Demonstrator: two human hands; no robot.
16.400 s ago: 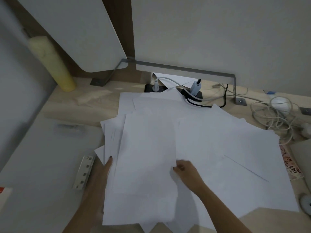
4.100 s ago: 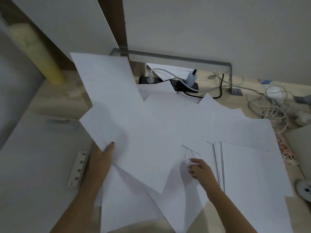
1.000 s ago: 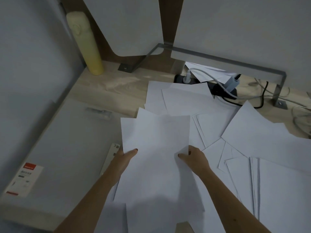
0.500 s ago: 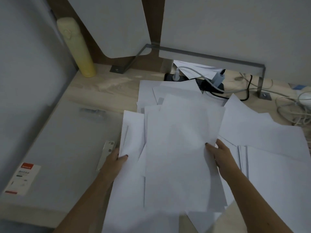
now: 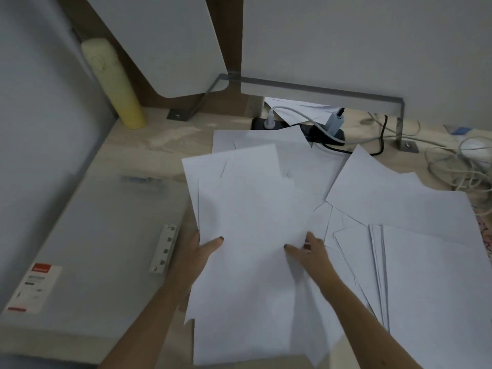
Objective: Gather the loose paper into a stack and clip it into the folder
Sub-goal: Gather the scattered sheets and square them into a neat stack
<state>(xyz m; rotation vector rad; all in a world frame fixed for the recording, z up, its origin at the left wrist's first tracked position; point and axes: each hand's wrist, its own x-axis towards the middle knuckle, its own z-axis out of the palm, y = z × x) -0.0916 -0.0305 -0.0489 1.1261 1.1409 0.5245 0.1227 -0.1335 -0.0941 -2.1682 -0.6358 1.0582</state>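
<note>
Now my left grip (image 5: 198, 253) pinches the left edge of the paper bundle (image 5: 253, 217): the thumb lies on top, and the other fingers are under the sheets, where I cannot see them. My right grip (image 5: 312, 253) lies on top of the same bundle with its fingers nearly straight, pointing to 9 o'clock. It presses the paper and closes round nothing. The bundle is uneven, with its corners fanned out. It reaches from both grips toward 12 o'clock and also back toward 6 o'clock, between my forearms. At 9 o'clock from the left grip, just beside it, the grey folder (image 5: 101, 235) lies flat on the surface (image 5: 159, 145), with its white clip bar (image 5: 163, 249) at its 3 o'clock side. At 3 o'clock from the right grip more loose sheets (image 5: 426, 275) are spread flat, overlapping each other.
</note>
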